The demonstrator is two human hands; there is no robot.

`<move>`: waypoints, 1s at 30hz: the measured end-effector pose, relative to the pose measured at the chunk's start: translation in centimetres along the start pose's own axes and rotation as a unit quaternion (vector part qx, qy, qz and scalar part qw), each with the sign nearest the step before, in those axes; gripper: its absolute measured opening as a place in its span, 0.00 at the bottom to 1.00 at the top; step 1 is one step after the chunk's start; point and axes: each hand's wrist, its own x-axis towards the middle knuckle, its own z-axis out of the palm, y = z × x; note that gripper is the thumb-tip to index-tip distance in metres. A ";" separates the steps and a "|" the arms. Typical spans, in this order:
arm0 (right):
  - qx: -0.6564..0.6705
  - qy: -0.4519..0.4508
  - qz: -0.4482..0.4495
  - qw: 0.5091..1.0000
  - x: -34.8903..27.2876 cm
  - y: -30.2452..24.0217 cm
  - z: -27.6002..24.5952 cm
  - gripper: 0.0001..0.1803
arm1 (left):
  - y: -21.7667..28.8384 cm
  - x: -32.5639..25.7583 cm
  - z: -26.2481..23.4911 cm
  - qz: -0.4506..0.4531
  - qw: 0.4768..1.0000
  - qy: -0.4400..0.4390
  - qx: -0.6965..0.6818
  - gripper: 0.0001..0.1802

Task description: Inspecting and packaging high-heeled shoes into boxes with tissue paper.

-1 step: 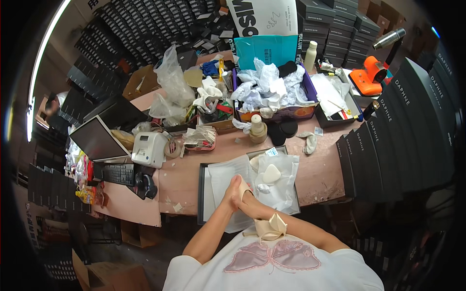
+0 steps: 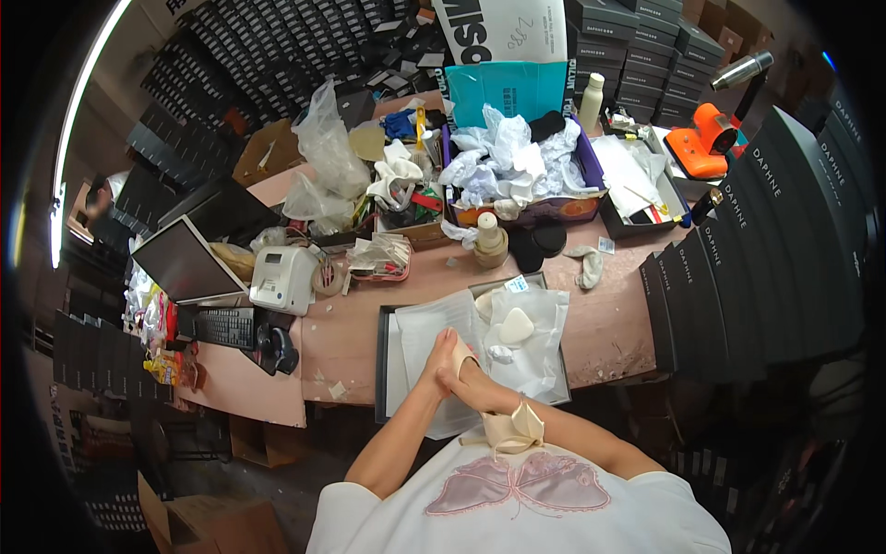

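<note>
My left hand (image 2: pixel 437 364) and my right hand (image 2: pixel 472 383) are pressed together over an open grey shoebox (image 2: pixel 381 369). Both are closed on a cream piece (image 2: pixel 464 354) that looks like part of a shoe. A cream shoe with a bow (image 2: pixel 513 427) lies against my right forearm, near my shirt; whether the two pieces are one shoe I cannot tell. Most of my fingers are hidden. Inside the box lie white tissue paper (image 2: pixel 544 323), a rounded white pad (image 2: pixel 516 325) and a small crumpled paper wad (image 2: pixel 499 354).
Dark shoeboxes (image 2: pixel 757 249) rise at the right. Behind the box stand a capped bottle (image 2: pixel 490 245), a black round item (image 2: pixel 537 246) and a purple carton (image 2: pixel 591 171) of crumpled paper. A label printer (image 2: pixel 282 280), monitor (image 2: pixel 189 263) and keyboard (image 2: pixel 224 327) occupy the left.
The view has tilted very slightly, so the table things sit a little higher. My hands keep the same closed hold over the box.
</note>
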 end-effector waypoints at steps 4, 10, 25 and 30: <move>0.093 -0.078 0.040 0.992 1.1 -1.8 -1.7 0.36 | 0.8 -1.7 0.7 0.017 1.000 0.018 0.005 0.31; -0.021 0.023 0.004 1.000 -0.3 -1.9 -1.5 0.36 | -0.2 -4.0 3.0 0.083 0.993 -0.077 -0.028 0.33; -0.347 0.056 -0.010 0.936 -0.5 2.5 -13.3 0.16 | -1.1 -5.3 3.5 0.022 0.962 -0.163 -0.217 0.39; -0.452 -0.054 0.046 0.889 1.7 6.6 -14.5 0.10 | -3.6 -9.9 5.7 -0.040 0.965 -0.142 -0.217 0.39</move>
